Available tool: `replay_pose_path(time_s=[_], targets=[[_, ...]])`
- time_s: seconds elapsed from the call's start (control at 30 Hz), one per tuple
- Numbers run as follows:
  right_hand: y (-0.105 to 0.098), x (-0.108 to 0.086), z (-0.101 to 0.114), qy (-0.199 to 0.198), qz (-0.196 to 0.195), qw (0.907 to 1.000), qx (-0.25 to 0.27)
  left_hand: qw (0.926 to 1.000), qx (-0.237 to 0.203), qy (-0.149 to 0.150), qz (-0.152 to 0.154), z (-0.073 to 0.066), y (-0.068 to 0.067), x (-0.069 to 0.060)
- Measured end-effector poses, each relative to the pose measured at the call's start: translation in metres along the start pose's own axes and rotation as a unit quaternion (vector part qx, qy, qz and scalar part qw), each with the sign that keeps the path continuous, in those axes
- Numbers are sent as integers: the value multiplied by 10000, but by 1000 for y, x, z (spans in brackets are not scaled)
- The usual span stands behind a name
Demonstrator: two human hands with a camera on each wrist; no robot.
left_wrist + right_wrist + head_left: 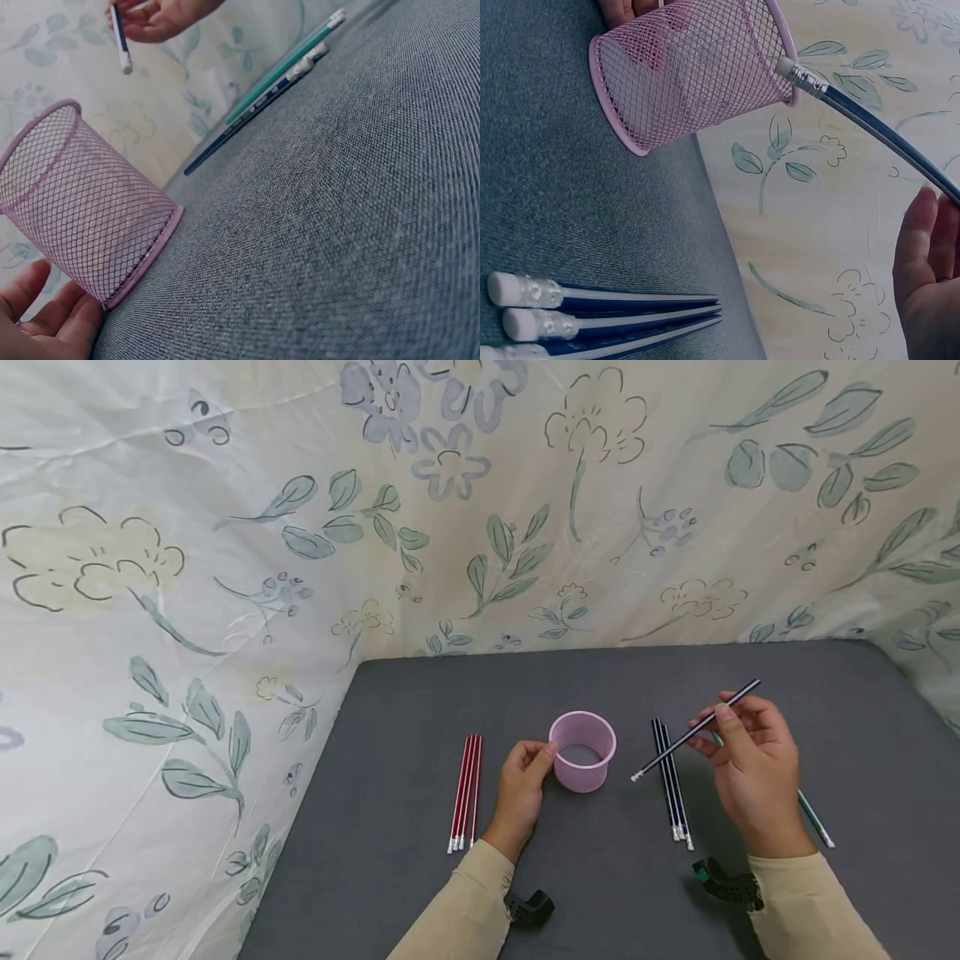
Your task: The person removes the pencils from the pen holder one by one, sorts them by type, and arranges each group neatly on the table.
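Note:
A pink mesh pencil cup [582, 779] stands upright on the grey table. My left hand [522, 792] holds it at its left side, fingers touching the mesh near the base in the left wrist view. My right hand [757, 768] pinches a dark blue-and-white striped pencil [686, 738] above the table, to the right of the cup. That pencil slants, its eraser end lower and toward the cup. Below it lie three matching striped pencils [675, 793], side by side. In the right wrist view, the held pencil's eraser [785, 66] overlaps the cup's rim.
Several red pencils [465, 793] lie in a row left of my left hand. A green pencil [816, 818] lies partly hidden under my right hand. Floral cloth [480, 568] hangs behind the grey table [600, 893] and along its left side.

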State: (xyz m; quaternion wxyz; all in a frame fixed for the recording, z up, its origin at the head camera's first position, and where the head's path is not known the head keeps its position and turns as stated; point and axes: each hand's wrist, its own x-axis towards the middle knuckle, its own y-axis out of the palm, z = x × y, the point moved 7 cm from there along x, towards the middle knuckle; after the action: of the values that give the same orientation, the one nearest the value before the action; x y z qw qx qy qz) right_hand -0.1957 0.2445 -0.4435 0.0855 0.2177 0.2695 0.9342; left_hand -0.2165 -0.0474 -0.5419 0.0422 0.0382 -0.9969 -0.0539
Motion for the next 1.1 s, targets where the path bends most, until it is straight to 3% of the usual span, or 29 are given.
replay_pose_path(time_s=[0.23,0.5,0.63,0.77,0.9,1.1], targets=[[-6,-1,-3,266,-196,9967,-738,10000,-57,21,-18,-4,0,0],[-10,2,-6,484,-304,9933,-1008,10000,-12,9,-3,-4,0,0],[-16,3,-9,743,-348,9868,-1398,10000,0,21,-22,-5,0,0],[-26,3,-15,1157,-353,9695,-2134,10000,23,18,-19,-5,0,0],[-38,5,-22,1476,-273,9429,-2973,10000,20,13,15,-5,0,0],[-45,6,-34,1599,153,9052,-3936,10000,13,15,-12,-5,0,1]])
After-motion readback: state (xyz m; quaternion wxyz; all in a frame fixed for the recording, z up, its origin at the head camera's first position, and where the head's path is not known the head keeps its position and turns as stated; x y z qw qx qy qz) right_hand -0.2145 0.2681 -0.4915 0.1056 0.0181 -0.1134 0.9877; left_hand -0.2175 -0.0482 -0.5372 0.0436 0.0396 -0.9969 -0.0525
